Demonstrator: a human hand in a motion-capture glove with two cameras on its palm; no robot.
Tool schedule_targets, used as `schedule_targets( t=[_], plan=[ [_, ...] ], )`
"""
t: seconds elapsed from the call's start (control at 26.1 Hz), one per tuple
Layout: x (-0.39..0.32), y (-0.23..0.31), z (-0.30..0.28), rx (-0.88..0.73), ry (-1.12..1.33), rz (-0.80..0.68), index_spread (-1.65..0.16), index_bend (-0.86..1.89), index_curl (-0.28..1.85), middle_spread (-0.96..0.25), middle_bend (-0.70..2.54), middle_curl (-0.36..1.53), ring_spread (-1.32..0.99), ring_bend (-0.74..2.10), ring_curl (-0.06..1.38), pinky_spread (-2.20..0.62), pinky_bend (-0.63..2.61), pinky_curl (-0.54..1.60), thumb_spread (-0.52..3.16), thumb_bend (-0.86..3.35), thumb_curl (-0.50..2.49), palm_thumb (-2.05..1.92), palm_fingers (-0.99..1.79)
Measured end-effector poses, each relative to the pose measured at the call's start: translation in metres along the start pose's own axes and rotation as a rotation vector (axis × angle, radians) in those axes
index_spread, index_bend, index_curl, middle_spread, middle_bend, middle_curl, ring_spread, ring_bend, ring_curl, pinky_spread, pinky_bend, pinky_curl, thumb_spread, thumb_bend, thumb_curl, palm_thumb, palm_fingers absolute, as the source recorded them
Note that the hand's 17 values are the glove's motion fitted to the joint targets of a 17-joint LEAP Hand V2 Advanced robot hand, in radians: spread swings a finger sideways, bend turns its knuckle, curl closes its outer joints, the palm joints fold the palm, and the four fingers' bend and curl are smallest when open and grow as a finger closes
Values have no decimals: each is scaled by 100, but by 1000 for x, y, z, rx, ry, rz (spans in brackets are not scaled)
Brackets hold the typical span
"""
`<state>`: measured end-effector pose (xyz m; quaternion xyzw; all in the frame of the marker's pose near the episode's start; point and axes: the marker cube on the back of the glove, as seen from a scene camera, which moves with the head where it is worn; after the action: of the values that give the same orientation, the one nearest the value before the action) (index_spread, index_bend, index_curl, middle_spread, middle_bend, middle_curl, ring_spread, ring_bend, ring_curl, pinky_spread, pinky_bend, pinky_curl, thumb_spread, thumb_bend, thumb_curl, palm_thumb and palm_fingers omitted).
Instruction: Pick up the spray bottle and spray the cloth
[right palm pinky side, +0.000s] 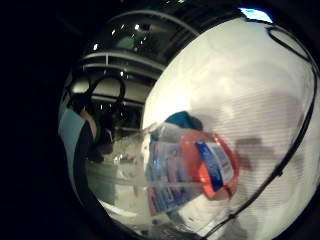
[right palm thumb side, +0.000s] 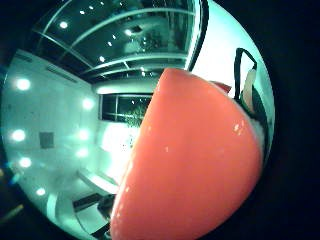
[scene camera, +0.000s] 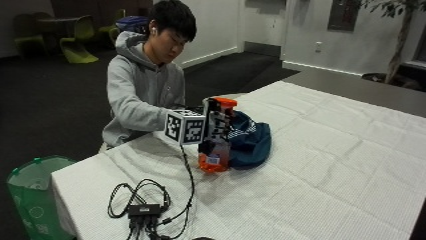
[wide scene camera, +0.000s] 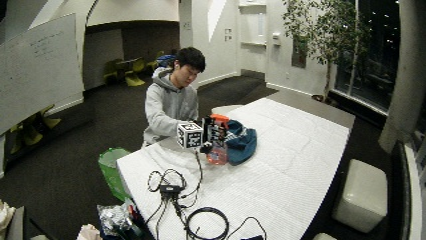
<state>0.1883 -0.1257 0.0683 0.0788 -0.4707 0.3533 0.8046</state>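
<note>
A spray bottle (scene camera: 214, 150) with an orange head and orange base stands upright near the table's left side, directly in front of the seated person. My gloved right hand (scene camera: 217, 124) grips its upper part just under the head. I cannot tell whether the base touches the tablecloth. A dark blue cloth (scene camera: 250, 140) lies bunched on the table, right beside the bottle on its far side. The little finger side palm view looks down the clear labelled bottle (right palm pinky side: 190, 167), with the blue cloth (right palm pinky side: 181, 120) behind it. Its orange head (right palm thumb side: 190, 165) fills the thumb side palm view.
A white tablecloth covers the table (scene camera: 333, 165). A black box with looped cables (scene camera: 143, 206) lies near the front left corner. A green bin (scene camera: 32, 195) stands on the floor beside the table's left edge.
</note>
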Motion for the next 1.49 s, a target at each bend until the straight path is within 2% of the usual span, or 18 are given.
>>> schedule_targets(
  t=[0.31,0.61,0.77,1.0,1.26,1.49],
  plan=[
    [-57,3,45,-583,460,-62,-19,38,42,-11,57,48,-16,71,43,-22,41,35,53,2,53,92,143],
    [-118,41,98,-954,967,-52,-18,44,47,-12,58,49,-17,70,44,-25,42,37,43,-2,59,95,141],
    [-97,51,131,-1038,1161,21,-18,44,48,-12,58,49,-17,70,44,-25,42,37,41,-2,62,96,141],
    [-60,59,162,-1116,1206,103,-18,44,50,-12,59,50,-17,70,45,-26,42,38,38,-3,65,95,140],
    [-104,71,164,-1078,1268,67,-18,43,51,-12,59,50,-17,70,45,-26,42,38,37,-3,67,95,140],
    [-129,70,158,-985,1451,38,-18,43,52,-12,59,50,-17,70,45,-25,42,39,36,-3,69,95,140]
  ],
)
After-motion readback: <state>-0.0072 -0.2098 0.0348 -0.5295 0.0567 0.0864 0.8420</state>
